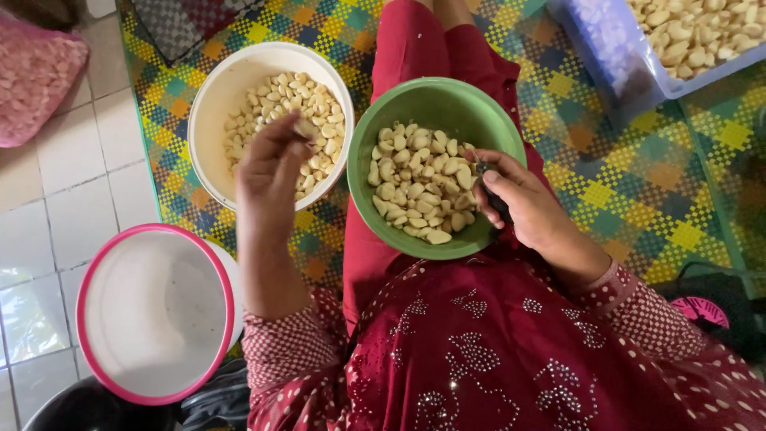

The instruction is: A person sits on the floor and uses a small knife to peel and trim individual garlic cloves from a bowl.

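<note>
The left hand pinches one smooth, pale garlic clove between its fingertips, above the round white plastic bowl, which holds many peeled cloves. The right hand is closed around a small dark tool at the rim of the green bowl, also full of cloves, resting on the lap. A checked woven mat lies under both. A pink-rimmed white lid rests on the tiled floor.
</note>
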